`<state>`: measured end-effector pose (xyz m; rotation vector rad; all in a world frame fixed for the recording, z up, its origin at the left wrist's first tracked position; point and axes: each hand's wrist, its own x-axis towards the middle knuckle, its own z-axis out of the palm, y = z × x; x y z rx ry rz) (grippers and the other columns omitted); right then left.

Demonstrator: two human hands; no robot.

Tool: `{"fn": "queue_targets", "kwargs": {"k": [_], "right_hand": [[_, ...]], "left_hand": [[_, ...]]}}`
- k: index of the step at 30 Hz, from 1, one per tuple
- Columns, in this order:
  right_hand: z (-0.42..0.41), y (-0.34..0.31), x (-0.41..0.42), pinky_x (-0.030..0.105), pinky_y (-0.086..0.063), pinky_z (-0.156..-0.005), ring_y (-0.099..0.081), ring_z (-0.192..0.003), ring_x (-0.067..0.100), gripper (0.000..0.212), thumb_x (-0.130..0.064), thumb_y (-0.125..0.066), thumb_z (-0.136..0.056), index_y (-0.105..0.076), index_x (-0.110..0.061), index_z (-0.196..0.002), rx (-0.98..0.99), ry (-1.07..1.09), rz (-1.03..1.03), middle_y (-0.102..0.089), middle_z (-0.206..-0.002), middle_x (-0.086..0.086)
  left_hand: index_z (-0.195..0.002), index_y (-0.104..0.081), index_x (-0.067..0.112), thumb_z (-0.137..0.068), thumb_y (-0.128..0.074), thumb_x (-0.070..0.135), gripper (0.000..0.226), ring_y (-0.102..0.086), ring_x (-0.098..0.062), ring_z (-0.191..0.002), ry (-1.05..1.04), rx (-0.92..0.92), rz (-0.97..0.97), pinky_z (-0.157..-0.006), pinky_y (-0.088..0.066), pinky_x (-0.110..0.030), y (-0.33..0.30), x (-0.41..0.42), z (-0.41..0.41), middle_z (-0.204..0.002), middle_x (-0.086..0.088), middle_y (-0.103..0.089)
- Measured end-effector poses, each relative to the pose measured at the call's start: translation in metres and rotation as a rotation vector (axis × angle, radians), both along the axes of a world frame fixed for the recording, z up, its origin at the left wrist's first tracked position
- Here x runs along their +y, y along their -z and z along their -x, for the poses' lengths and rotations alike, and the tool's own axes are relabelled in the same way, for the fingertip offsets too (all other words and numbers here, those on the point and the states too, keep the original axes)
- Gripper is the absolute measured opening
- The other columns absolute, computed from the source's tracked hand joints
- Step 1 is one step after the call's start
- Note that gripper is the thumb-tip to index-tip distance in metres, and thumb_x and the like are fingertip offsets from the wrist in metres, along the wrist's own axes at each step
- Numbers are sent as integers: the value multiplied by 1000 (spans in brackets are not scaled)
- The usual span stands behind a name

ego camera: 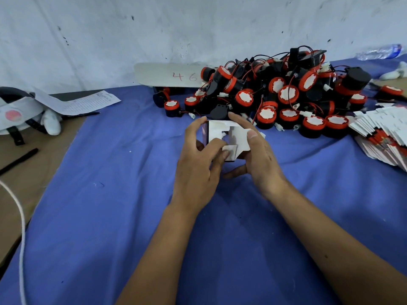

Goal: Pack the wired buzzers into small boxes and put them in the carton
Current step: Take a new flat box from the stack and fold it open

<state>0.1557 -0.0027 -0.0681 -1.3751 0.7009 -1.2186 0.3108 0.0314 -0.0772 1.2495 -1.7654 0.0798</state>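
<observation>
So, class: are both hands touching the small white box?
Touching. The head view shows the left hand and right hand gripping the small box from either side.

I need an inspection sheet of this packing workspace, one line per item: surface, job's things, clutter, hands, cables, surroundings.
Surface: blue cloth laid over a brown tabletop.
Job's things: small white cardboard box, flaps open, held above the cloth; heap of black-and-red wired buzzers behind it; stack of flat unfolded boxes at right. Carton: nothing seen.
Clutter: printed paper sheet, black pen, white headgear with straps, clear plastic bottle, white board marked 46.
Hands: left hand and right hand both grip the box.
Cables: white cord at left edge; thin red and black buzzer wires.
Surroundings: scuffed white wall.
</observation>
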Motion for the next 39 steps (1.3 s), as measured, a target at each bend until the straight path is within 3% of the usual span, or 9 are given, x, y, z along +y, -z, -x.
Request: {"fn": "queue_targets", "kwargs": {"k": [6, 9, 14, 18, 22, 26, 31, 36, 39], "right_hand": [[1, -1, -1, 46, -61, -57, -73, -97, 29, 37, -47, -47, -100, -59, -39, -134, 12, -21, 18, -63, -131, -9], [0, -2, 0, 44, -61, -57, -73, -100, 29, 32, -45, -47, -104, -60, -38, -133, 5, 0, 9, -64, -129, -9], [0, -3, 1, 43, -61, -57, -73, -99, 29, 35, -42, -49, -103, -58, -36, -137, 31, 8, 18, -65, -125, -14], [0, -3, 2, 43, -61, -57, -73, -98, 30, 36, -42, -49, -103, -57, -35, -137, 35, 2, 14, -65, -125, -10], [0, -2, 2, 44, -61, -59, -70, -100, 36, 40, -48, -54, -98, -54, -38, -137, 67, -29, 27, -59, -125, 16], [1, 2, 2, 50, -63, -64, -71, -102, 30, 47, -41, -56, -97, -47, -37, -143, 114, -91, 67, -63, -129, 3], [3, 7, 0, 55, -62, -66, -69, -107, 32, 51, -24, -34, -101, -47, -37, -148, 37, -115, 55, -56, -144, -4], [0, 6, 0, 53, -63, -72, -67, -118, 30, 48, -44, -42, -104, -41, -45, -152, 60, -142, 62, -53, -149, -7], [0, 4, 0, 52, -63, -73, -67, -118, 28, 45, -38, -43, -107, -41, -43, -153, 42, -148, 58, -57, -146, -3]], "left_hand": [[-139, -51, 37, -100, -63, 10, 49, -57, -14, -119, 36, 51, -22, -83, -52, -14, -1, 2, 5, -158, 4, -27], [-134, -45, 33, -97, -67, 7, 50, -49, -1, -124, 49, 123, -18, -82, -48, -8, -2, 2, 4, -156, 0, -31], [-144, -44, 36, -99, -66, 11, 56, -42, -4, -139, 56, 103, -36, -89, -44, -4, -1, 1, 2, -159, 1, -30], [-142, -52, 34, -101, -66, 14, 48, -53, -16, -130, 50, 84, -54, -89, -47, -6, -2, 2, 2, -159, 2, -29], [-135, -55, 37, -98, -66, 13, 46, -58, -11, -112, 36, 69, -53, -79, -45, -2, -4, 5, 0, -158, 3, -30], [-134, -53, 38, -94, -63, 7, 52, -57, -9, -99, 21, 43, -62, -71, -42, -1, -4, 5, -1, -156, 2, -30], [-141, -56, 32, -99, -61, 8, 49, -57, -22, -107, 28, 30, -65, -81, -39, 3, -1, 3, -2, -156, -2, -28], [-136, -64, 26, -97, -64, 5, 44, -55, -22, -103, 18, 48, -39, -86, -37, 3, -1, 2, -2, -156, -9, -31], [-135, -64, 27, -98, -63, 7, 42, -55, -14, -100, 21, 73, -31, -85, -38, 2, -3, 4, -2, -156, -8, -32]]}}
